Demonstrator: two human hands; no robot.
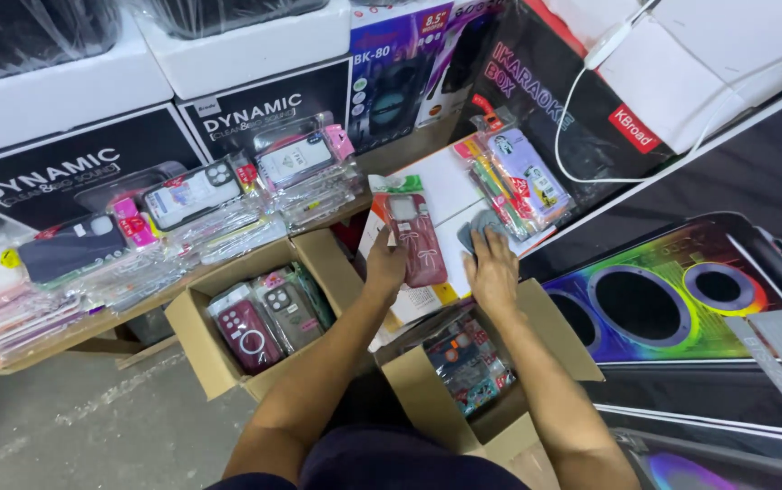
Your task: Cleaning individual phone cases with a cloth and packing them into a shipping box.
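Left hand [385, 265] gripping red phone case [416, 238], right hand [492, 270] on grey case [479, 229]

A wooden shelf [91, 322] is loaded with stacks of packaged phone cases [200, 204], laid side by side along its length. On the grey floor [91, 426] two open cardboard boxes are set: the left box [196, 340] is filled with cases, the right box [427, 399] with small coloured packs. White cartons [445, 186] are covered by more packs.
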